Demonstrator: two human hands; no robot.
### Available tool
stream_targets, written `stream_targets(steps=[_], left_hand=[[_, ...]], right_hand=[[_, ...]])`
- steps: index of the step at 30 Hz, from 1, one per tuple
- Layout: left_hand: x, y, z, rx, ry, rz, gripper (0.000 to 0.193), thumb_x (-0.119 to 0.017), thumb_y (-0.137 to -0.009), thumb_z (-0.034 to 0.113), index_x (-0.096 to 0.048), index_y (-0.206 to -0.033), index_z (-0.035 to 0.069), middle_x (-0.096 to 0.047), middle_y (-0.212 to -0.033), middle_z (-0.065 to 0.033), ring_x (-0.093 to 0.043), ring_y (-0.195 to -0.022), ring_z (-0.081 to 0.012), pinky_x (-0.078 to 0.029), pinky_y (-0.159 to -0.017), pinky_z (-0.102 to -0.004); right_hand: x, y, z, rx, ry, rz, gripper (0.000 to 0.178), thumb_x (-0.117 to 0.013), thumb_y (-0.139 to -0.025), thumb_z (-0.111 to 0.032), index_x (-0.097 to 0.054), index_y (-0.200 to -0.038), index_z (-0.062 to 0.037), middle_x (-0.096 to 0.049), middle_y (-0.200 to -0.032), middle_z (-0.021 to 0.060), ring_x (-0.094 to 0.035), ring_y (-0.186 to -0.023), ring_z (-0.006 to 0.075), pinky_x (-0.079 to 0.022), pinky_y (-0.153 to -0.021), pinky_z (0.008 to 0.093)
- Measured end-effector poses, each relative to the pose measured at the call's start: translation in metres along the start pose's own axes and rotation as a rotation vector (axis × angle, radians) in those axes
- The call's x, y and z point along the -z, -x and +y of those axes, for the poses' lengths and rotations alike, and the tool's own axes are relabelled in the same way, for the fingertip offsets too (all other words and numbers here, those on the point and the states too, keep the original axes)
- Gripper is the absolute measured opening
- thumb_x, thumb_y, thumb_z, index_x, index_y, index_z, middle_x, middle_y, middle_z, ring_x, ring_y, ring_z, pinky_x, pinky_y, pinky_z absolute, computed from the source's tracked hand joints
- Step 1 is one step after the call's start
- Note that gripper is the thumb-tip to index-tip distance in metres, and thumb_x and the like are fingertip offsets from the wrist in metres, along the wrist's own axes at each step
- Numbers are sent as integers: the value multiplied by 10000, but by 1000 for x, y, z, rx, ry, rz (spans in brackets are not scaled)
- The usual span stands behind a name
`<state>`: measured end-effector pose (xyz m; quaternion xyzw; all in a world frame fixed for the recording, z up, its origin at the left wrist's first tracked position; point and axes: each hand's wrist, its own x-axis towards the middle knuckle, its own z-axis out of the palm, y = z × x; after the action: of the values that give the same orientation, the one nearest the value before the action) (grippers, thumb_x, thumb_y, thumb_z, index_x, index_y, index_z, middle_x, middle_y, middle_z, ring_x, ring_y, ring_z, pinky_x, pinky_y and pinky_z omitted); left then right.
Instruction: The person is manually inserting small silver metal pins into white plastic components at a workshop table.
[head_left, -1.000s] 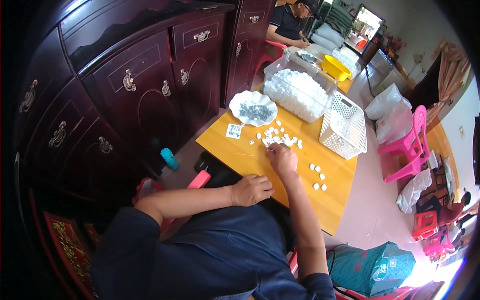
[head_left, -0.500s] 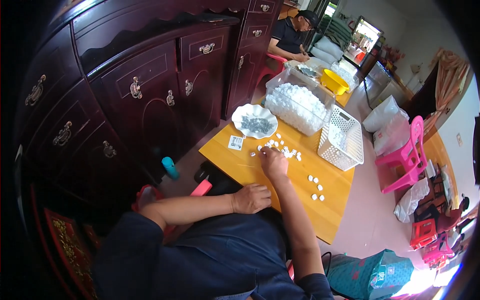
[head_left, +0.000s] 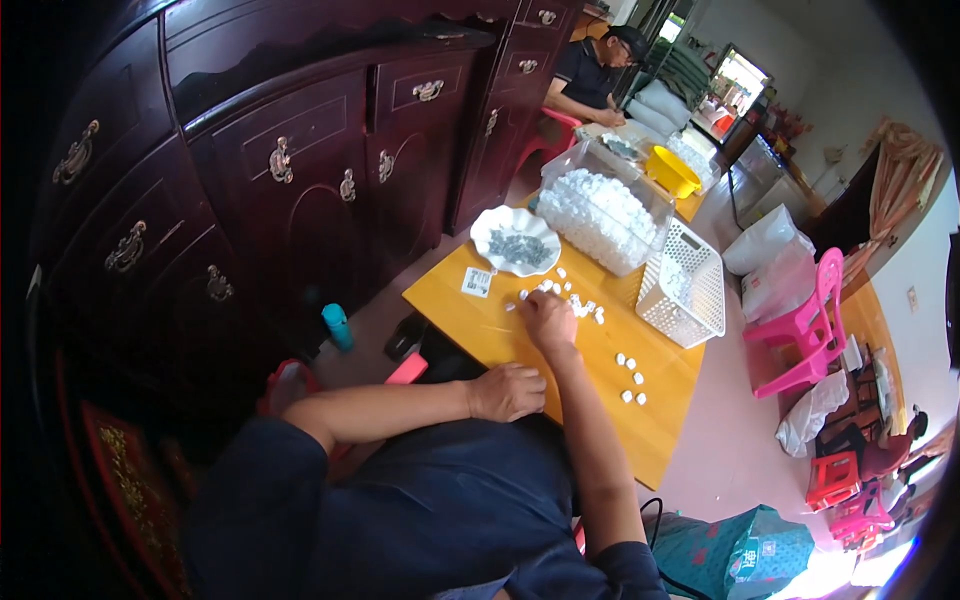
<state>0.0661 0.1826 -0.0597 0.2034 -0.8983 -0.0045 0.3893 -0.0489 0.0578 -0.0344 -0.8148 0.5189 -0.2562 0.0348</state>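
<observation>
Watching the right hand among small white pieces

From my distant seat I see the right hand at the near left side of a loose cluster on the yellow wooden tabletop; its fingers bend down toward the pieces, but the back of the hand hides the tips, so I cannot tell whether they pinch one; the left hand lies palm down by the near edge, fingers curled under, and whether they hold anything is hidden from me too; I judge it is parked there to steady the body.

The cluster sits within easy reach, presumably for that reason; five separate pieces lie right of the right forearm, probably kept apart so they do not mix with the others; beyond the cluster stands a scalloped white dish, whose raised rim likely corrals its grey bits; a square printed card lies flat just beside it; farther back, a clear plastic bin carries a heap of white pieces, its high walls seemingly chosen for bulk; the perforated white basket to its right has some white contents, too small for me to identify.
</observation>
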Motion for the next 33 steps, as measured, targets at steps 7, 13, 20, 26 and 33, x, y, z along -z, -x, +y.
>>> stream_targets(steps=[7,13,20,26,33], left_hand=[[1,-1,-5,10,50,-9,148,-709,-848,215,-618,-781,119,-564,-814,-35,-589,-798,-238,-494,-700,-380],[1,-3,-5,26,50,-46,155,-721,-844,206,-619,-768,117,-564,-815,-37,-587,-803,-235,-493,-708,-375],[0,1,-3,32,30,-51,153,-728,-852,224,-633,-794,119,-566,-822,-30,-592,-811,-227,-496,-714,-374],[0,1,-1,34,-12,-43,140,-733,-855,241,-646,-828,134,-584,-849,-18,-604,-843,-219,-498,-735,-367],[2,0,-1,37,-25,-58,139,-737,-848,246,-648,-838,139,-610,-898,-3,-621,-875,-215,-500,-751,-362]], right_hand=[[6,-8,-2,-29,-93,55,190,-653,-904,-270,-738,-892,-99,-725,-935,166,-700,-851,377,-555,-763,489],[-5,-15,-9,25,-32,-19,185,-680,-872,-298,-746,-898,-127,-714,-918,148,-705,-834,355,-564,-753,479],[-7,-16,-10,4,-53,-101,175,-663,-872,-293,-755,-864,-145,-711,-925,138,-702,-862,348,-566,-754,477],[-2,-17,-16,5,37,-145,210,-647,-896,-294,-753,-901,-113,-714,-953,159,-706,-873,364,-566,-768,484],[3,-13,-25,13,67,-152,227,-654,-900,-309,-741,-908,-100,-709,-955,167,-708,-882,375,-568,-779,487]])
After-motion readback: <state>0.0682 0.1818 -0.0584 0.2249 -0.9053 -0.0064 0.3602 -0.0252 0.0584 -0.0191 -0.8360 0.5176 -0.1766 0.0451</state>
